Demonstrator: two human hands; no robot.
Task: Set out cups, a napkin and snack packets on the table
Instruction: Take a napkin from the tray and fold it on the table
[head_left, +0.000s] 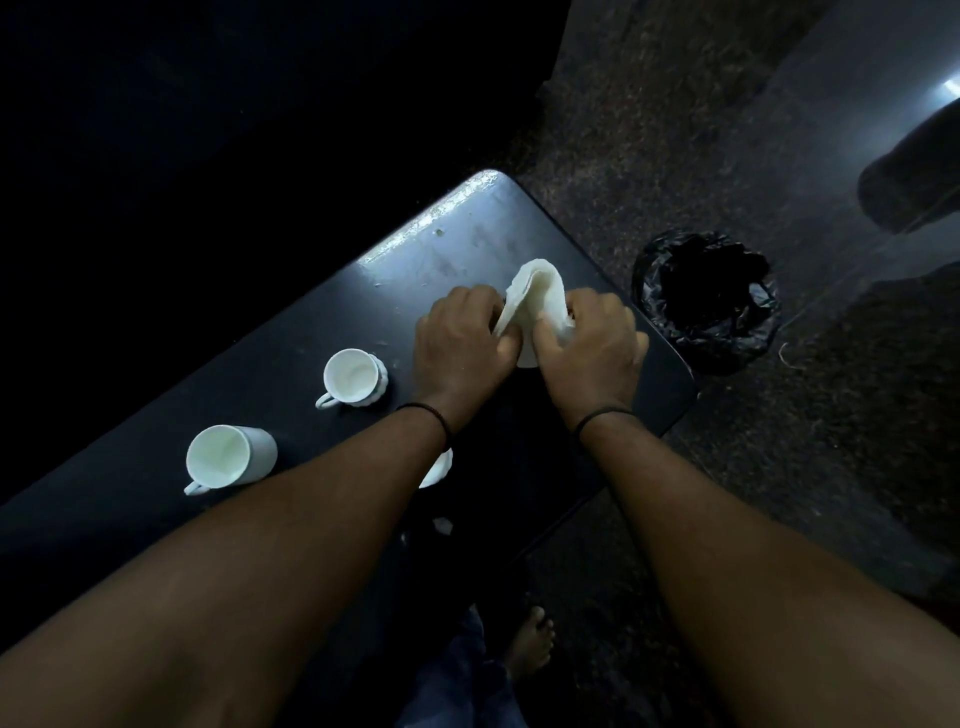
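A white napkin (537, 296) is held just above the dark table (457, 244), bent into a curve. My left hand (460, 345) grips its left edge and my right hand (589, 345) grips its right edge. A ribbed white cup (355, 378) stands left of my left hand. A plain white cup (228, 457) stands further left, near the table's front edge. A third white object (439, 467) shows under my left forearm, mostly hidden. No snack packets are visible.
A bin lined with a black bag (706, 301) stands on the floor just past the table's right edge. A small white scrap (443, 525) lies near the front edge. My bare foot (530, 644) is below the table. The scene is dim.
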